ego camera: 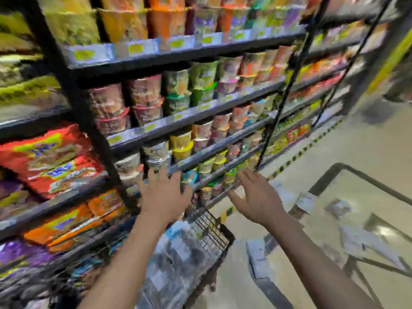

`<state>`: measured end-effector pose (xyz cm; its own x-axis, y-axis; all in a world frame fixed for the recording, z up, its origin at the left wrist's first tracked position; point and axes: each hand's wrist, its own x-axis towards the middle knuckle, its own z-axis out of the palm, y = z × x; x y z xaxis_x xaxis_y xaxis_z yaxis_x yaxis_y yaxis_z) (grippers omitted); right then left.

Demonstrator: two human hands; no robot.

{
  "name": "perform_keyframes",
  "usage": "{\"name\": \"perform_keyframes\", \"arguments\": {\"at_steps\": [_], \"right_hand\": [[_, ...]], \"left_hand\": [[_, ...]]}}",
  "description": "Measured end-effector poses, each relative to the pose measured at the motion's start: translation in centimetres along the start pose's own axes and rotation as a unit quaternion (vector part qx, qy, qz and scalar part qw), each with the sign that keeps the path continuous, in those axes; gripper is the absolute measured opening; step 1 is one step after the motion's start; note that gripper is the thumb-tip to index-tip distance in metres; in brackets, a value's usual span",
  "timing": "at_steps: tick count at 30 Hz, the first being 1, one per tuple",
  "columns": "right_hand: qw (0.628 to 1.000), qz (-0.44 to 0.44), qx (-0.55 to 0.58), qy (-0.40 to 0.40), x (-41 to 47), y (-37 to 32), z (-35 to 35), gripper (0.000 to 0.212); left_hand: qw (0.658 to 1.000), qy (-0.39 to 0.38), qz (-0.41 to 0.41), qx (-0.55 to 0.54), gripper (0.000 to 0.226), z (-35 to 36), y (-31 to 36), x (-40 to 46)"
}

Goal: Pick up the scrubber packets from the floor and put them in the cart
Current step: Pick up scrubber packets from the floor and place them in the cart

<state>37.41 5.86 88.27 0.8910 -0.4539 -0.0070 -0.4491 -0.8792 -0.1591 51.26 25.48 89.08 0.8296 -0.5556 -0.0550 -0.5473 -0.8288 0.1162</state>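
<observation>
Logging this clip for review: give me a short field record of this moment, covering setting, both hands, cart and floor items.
setting: shop aisle, shelving stocked with cups and packets
left hand: open, fingers spread, holds nothing
right hand: open, holds nothing
cart: black wire basket below the hands, packets inside, blurred
floor: pale packets lie to the right, too blurred to identify
image quality: heavy motion blur

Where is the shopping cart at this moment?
In the head view the shopping cart stands low in the middle, below the left hand, close against the black shelves, with blurred packets inside.
</observation>
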Motion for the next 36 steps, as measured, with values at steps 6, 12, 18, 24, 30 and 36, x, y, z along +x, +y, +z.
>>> {"name": "perform_keyframes", "arguments": {"at_steps": [6,12,18,24,30,36], "right_hand": [[0.981,0.180,0.029,0.067,-12.7,15.7,-4.1,0.078],[0.922,0.371,-0.020,0.108,-31.4,33.0,-7.1,0.087],[0.811,0.567,0.008,0.144,-50.5,42.5,-7.5,0.079],[0.717,0.688,0.034,0.108,-61.1,48.7,-4.2,0.080],[0.701,0.708,0.047,0.073,-62.6,59.4,-2.8,0.074],[0.732,0.675,0.071,0.058,-60.6,74.3,-3.7,0.079]], "left_hand": [[0.981,-0.029,0.193,0.025,0.057,0.5,20.3,-2.2],[0.924,-0.027,0.382,0.006,0.065,3.8,43.7,-9.8],[0.846,-0.098,0.524,0.016,0.066,8.4,60.8,-21.1],[0.780,-0.145,0.607,0.045,0.063,11.8,74.1,-26.6],[0.766,-0.171,0.619,0.016,0.072,16.1,87.3,-25.3],[0.805,-0.174,0.566,0.038,0.060,20.6,99.5,-19.8]]}}
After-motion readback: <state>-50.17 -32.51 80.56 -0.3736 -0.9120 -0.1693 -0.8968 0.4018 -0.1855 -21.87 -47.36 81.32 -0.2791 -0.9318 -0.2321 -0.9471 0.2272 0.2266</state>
